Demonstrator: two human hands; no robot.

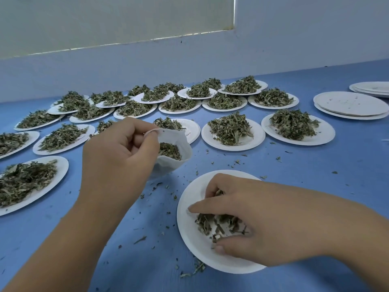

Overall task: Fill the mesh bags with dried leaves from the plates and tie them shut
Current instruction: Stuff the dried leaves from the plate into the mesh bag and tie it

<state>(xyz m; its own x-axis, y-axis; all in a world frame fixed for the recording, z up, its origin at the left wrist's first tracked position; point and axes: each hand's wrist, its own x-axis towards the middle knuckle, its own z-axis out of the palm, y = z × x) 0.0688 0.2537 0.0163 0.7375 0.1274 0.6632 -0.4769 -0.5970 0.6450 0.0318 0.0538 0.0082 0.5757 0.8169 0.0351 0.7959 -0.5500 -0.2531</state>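
Observation:
My left hand [117, 152] pinches the rim of a white mesh bag [179, 163] and holds it open above the blue table; some dried leaves lie inside the bag. My right hand [248, 220] is down on a white paper plate [189, 239] near the front, fingers and thumb curled around the small heap of dried leaves [207, 223] left on it. The bag hangs to the upper left of that plate, apart from it.
Several white plates heaped with dried leaves [233, 127] cover the far and left parts of the blue table [315, 165]. Two stacks of bare plates [349, 104] stand at the far right. Leaf crumbs are scattered around the near plate. A white wall runs behind.

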